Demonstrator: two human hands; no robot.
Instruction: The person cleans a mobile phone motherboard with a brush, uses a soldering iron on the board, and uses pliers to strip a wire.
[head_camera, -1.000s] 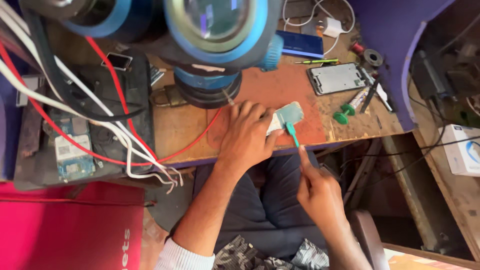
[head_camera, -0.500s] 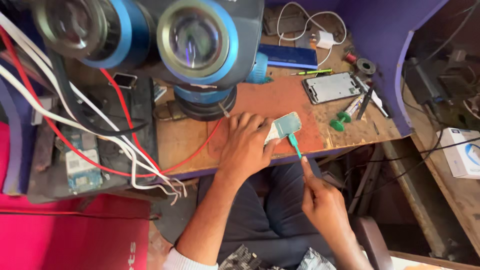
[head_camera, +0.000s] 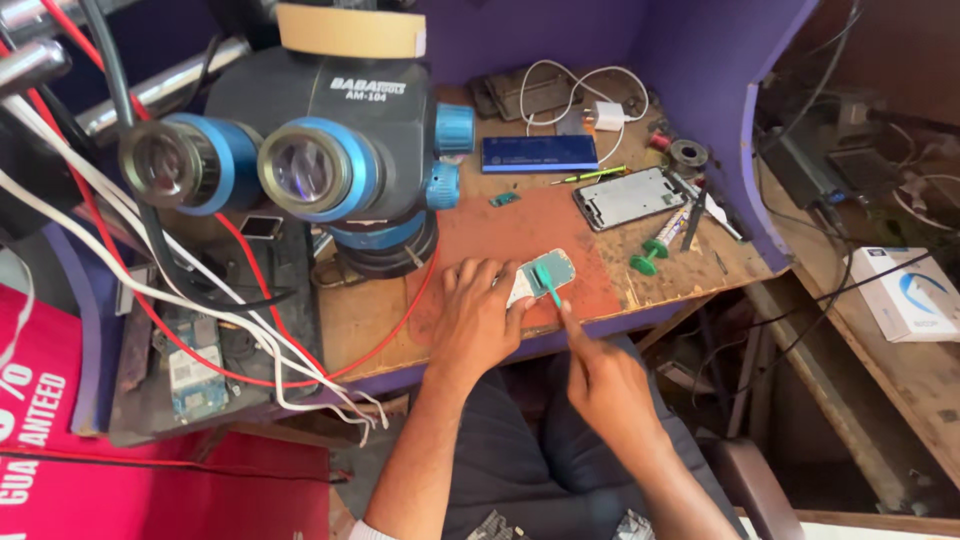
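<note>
My left hand (head_camera: 478, 315) rests on the red-brown work mat (head_camera: 520, 225) and pins a small pale-green phone part (head_camera: 545, 274) by its left end. My right hand (head_camera: 600, 380) pinches a thin green tool (head_camera: 547, 283), whose tip lies on that part. A black stereo microscope (head_camera: 335, 150) with blue-ringed eyepieces looms over the left of the bench, just beyond my left hand.
Farther back lie a blue flat phone (head_camera: 540, 153), an opened phone frame (head_camera: 628, 197), a green-capped syringe (head_camera: 660, 245), a white charger with cable (head_camera: 605, 113) and a solder reel (head_camera: 688, 153). Red and white cables (head_camera: 250, 340) run over a black box at left. A white carton (head_camera: 910, 293) sits right.
The camera has tilted up and the view shifted, showing more of the bench's back. Both hands stay at the green part, with the tool tip now lying on it.
</note>
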